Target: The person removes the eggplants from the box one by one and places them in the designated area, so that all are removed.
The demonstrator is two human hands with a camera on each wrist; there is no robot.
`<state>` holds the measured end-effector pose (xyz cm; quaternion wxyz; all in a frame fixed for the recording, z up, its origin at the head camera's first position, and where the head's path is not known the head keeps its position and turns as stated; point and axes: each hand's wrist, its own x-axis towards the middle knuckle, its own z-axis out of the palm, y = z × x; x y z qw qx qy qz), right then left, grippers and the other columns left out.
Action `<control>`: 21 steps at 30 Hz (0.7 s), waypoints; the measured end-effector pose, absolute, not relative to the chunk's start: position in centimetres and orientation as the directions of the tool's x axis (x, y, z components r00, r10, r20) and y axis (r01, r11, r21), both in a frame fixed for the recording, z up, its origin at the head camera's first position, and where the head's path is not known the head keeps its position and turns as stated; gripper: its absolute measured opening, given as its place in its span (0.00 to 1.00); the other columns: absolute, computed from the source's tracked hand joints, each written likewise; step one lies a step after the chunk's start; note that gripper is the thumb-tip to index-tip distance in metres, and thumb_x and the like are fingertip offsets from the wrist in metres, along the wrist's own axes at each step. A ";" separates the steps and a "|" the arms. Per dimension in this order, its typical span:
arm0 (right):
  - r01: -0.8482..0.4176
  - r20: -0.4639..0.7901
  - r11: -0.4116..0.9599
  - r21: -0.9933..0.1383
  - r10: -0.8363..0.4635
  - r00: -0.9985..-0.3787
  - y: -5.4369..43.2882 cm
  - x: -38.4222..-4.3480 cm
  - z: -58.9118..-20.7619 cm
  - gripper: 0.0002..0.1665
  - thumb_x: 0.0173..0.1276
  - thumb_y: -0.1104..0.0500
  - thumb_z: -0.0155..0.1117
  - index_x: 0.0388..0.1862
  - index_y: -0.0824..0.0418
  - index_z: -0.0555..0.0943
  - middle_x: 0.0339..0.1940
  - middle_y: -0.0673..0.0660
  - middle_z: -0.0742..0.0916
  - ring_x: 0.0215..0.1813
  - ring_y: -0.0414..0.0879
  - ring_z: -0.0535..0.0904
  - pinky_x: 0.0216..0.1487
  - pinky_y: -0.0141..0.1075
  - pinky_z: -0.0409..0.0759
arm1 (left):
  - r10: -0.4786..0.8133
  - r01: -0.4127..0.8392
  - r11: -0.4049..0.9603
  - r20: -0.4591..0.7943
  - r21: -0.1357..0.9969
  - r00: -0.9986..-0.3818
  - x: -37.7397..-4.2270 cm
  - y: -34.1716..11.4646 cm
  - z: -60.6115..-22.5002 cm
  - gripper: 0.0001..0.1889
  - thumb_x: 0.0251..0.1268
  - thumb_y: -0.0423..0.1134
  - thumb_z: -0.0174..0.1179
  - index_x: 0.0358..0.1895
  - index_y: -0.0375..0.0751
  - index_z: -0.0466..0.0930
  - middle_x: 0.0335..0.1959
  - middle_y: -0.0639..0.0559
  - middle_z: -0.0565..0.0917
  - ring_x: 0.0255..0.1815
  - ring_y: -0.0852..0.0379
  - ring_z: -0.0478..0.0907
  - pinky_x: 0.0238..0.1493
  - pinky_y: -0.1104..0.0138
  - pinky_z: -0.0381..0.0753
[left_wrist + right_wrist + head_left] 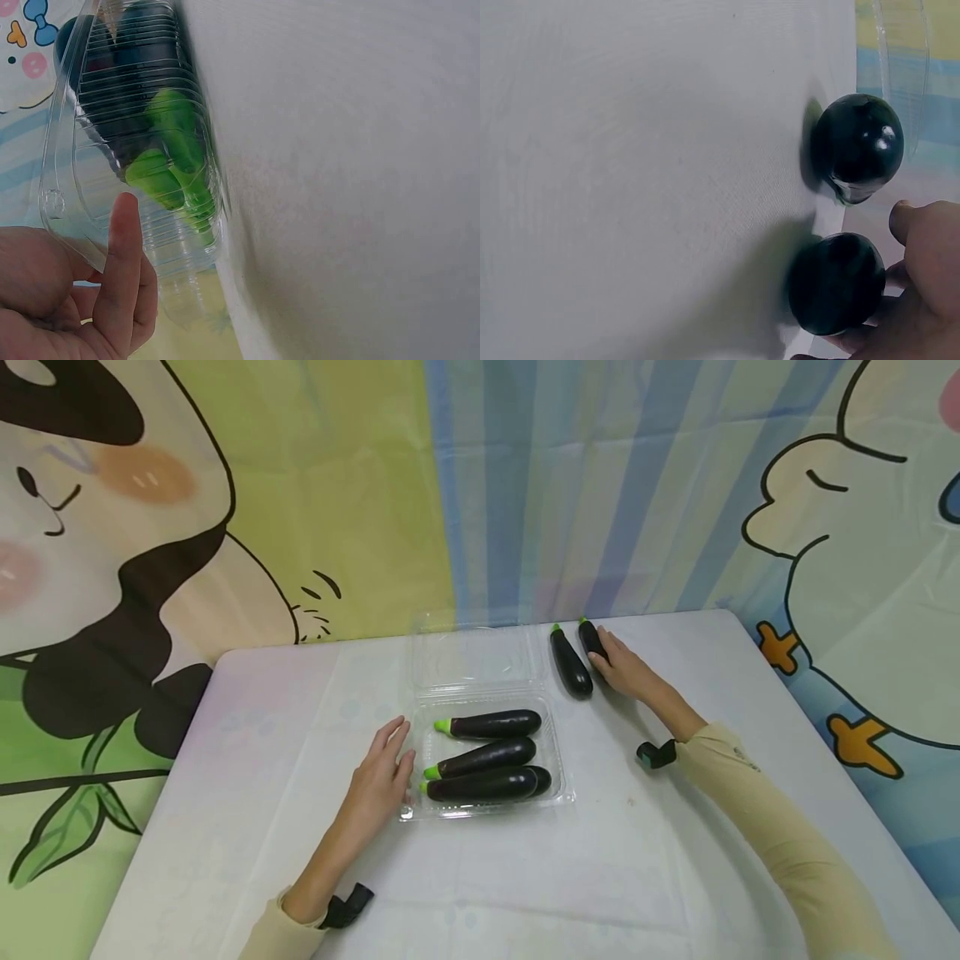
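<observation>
A clear plastic clamshell box (562, 789) lies with its lid (480, 658) folded back, holding several dark eggplants (487, 752) with green stems. Beside its left wall is my left hand (380, 777), fingers extended; in the left wrist view the fingers (124, 255) and thumb are near the rim. Over at the table's far side, my right hand (628, 670) holds an eggplant (592, 641), thumb on one side and fingers on the other. In the right wrist view that eggplant's round end (836, 283) faces the camera. Another eggplant (571, 663) lies just left of it.
A white cloth covers the table (540, 885), whose back edge meets a curtain (525, 485) printed with cartoon animals and stripes. Each wrist wears a small black camera mount, such as the one (656, 754) on the right.
</observation>
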<state>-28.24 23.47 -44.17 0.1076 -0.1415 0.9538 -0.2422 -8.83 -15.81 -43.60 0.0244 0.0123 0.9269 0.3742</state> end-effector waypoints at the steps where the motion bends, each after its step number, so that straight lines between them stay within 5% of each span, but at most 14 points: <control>1: -0.218 -0.131 0.843 -0.492 -0.319 -0.939 23.5 -28.2 -44.1 0.39 0.81 0.49 0.36 0.78 0.69 0.38 0.78 0.73 0.48 0.79 0.67 0.41 0.78 0.58 0.45 | 0.039 0.002 0.719 -0.038 0.695 -0.999 -8.8 -15.9 -43.6 0.28 0.75 0.39 0.49 0.75 0.41 0.56 0.76 0.53 0.57 0.22 0.63 0.76 0.23 0.72 0.77; 7: -0.318 0.091 0.816 -0.484 -0.314 -0.945 23.0 -27.4 -43.8 0.39 0.80 0.48 0.41 0.77 0.70 0.47 0.76 0.75 0.56 0.78 0.68 0.50 0.76 0.59 0.50 | 0.035 0.004 0.711 -0.031 0.704 -0.999 -8.8 -16.1 -43.5 0.28 0.75 0.39 0.49 0.75 0.40 0.56 0.76 0.53 0.57 0.22 0.61 0.76 0.23 0.72 0.77; 12: -0.490 0.315 0.733 -0.472 -0.379 -0.870 21.4 -25.2 -42.4 0.34 0.77 0.54 0.51 0.73 0.72 0.59 0.71 0.74 0.67 0.73 0.68 0.61 0.73 0.59 0.58 | 0.047 0.018 0.713 -0.023 0.701 -0.999 -8.7 -15.9 -43.8 0.28 0.75 0.38 0.50 0.75 0.38 0.57 0.76 0.52 0.58 0.23 0.62 0.76 0.25 0.73 0.77; 21: -0.703 0.323 0.612 -0.362 -0.625 -0.711 17.2 -20.4 -39.4 0.34 0.70 0.57 0.61 0.72 0.64 0.66 0.68 0.64 0.75 0.69 0.59 0.70 0.68 0.53 0.70 | 0.054 0.025 0.710 -0.019 0.704 -0.998 -8.6 -15.9 -43.6 0.28 0.75 0.38 0.50 0.75 0.39 0.57 0.76 0.51 0.58 0.20 0.64 0.75 0.24 0.73 0.76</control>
